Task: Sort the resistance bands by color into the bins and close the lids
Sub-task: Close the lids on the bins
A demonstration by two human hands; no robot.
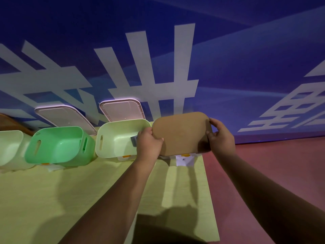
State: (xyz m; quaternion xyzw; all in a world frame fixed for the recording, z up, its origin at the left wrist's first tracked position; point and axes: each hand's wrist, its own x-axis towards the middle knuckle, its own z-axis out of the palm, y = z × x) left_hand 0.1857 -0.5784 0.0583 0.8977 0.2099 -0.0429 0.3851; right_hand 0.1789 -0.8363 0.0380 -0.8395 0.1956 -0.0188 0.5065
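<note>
A brown lid [182, 133] lies flat over the rightmost bin, whose body is almost fully hidden under it. My left hand [148, 144] grips the lid's left edge and my right hand [222, 136] grips its right edge. To the left stands an open pale bin [112, 136] with something grey [134, 140] inside, partly hidden by my left hand. Further left are an open green bin [58, 147] and another pale bin [10, 147] at the frame edge. No resistance band is plainly visible.
Two pale lids [65, 118] [123, 110] lean against the blue wall behind the open bins. A white paper label [184, 160] hangs below the covered bin. The bins stand on a yellow-green mat [70, 191]; red floor [255, 164] lies to the right.
</note>
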